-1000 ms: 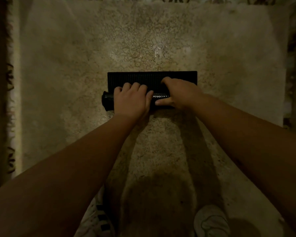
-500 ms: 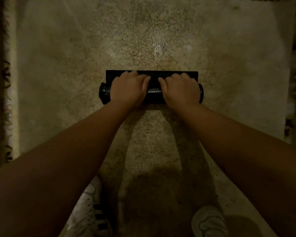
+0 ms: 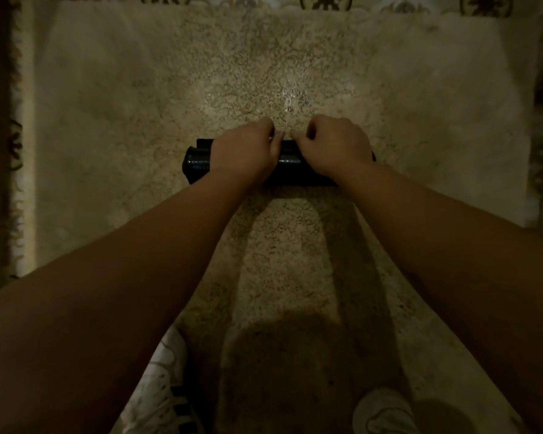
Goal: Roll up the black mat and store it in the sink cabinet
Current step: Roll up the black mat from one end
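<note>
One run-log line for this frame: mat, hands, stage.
black mat: fully rolled, on beige rug | left hand: grips roll | right hand: grips roll | stage: rolled, not stored

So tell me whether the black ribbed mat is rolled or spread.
Rolled: the black ribbed mat forms a cylinder under both hands, no flat part showing.

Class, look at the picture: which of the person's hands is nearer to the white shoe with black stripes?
Left. The left hand grips the rolled black mat above the striped shoe; the right hand grips it farther across.

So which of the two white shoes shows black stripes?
The left shoe, at the bottom under the left forearm. The right shoe looks plain white.
</note>
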`<state>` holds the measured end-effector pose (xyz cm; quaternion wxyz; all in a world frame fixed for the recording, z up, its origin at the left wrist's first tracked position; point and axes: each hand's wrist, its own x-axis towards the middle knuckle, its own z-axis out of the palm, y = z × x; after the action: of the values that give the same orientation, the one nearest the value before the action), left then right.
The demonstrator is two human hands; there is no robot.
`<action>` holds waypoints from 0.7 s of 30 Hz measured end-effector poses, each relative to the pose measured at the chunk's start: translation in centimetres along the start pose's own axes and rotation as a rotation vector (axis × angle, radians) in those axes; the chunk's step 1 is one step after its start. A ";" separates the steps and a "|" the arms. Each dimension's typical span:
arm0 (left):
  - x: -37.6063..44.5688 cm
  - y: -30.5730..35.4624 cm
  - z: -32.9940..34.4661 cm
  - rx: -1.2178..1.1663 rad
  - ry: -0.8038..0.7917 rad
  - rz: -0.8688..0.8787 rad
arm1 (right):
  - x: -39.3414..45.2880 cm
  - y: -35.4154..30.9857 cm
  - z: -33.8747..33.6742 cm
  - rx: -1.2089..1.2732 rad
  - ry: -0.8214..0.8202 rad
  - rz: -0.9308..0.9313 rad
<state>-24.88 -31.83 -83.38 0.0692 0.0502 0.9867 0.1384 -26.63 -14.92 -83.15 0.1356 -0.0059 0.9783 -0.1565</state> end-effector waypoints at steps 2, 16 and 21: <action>0.0 0.0 0.0 -0.006 0.019 0.015 | -1.6 0.2 -0.2 0.038 0.124 -0.066; -1.7 0.2 -1.0 0.037 0.071 0.057 | -0.2 -0.8 0.5 -0.102 0.153 0.081; -6.6 -1.6 0.9 0.150 -0.011 0.202 | 0.2 -0.8 0.5 -0.114 0.138 0.063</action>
<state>-18.35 -33.90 -83.82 0.0563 0.1549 0.9838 0.0703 -26.74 -15.83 -83.42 0.0722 0.0282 0.9923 -0.0962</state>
